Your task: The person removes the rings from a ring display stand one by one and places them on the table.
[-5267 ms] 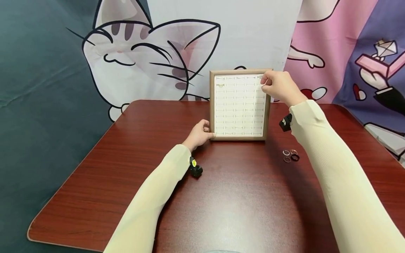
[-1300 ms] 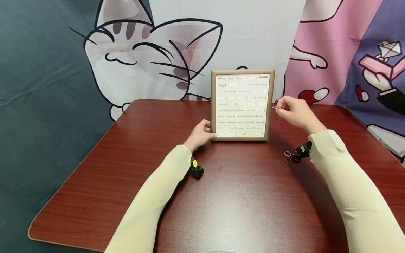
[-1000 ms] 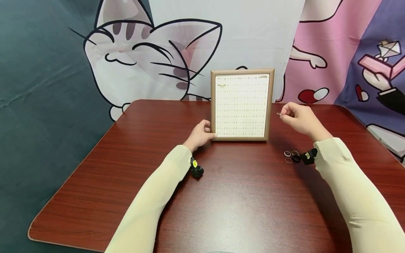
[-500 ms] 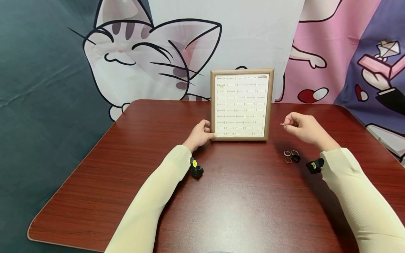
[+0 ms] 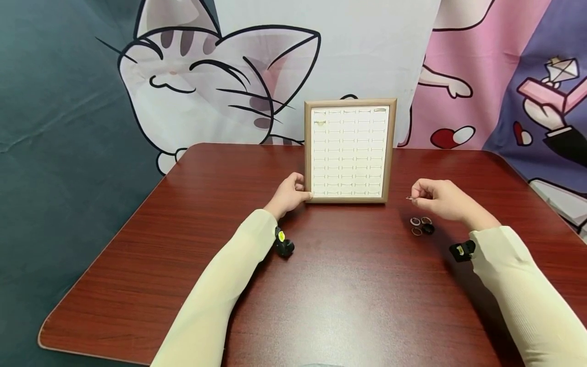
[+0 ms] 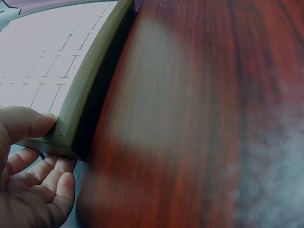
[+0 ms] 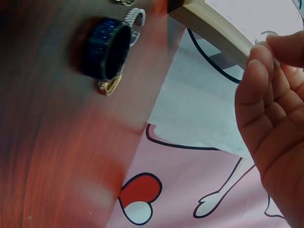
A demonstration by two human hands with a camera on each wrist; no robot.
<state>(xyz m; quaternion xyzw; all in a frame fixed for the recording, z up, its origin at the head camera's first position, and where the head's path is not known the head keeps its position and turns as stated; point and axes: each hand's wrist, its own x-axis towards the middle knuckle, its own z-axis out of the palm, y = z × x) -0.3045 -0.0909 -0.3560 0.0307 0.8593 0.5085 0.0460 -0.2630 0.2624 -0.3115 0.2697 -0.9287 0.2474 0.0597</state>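
Observation:
A wood-framed white ring display board stands upright at the back of the table. My left hand grips its lower left corner; in the left wrist view the thumb lies on the front and the fingers reach behind. Between thumb and fingertips my right hand pinches a small ring, to the right of the board and above the table. Just below that hand lies a cluster of several rings: a wide black ring, a silver ring and a gold ring among them.
The board has rows of slots; a gold-coloured piece sits in the second row at left, and another piece at the top right. The reddish-brown table ends at a printed cat backdrop.
My right hand has come from the board's top right slot, out to its right side and down toward the loose rings, with a ring pinched. The left hand keeps its place at the corner.

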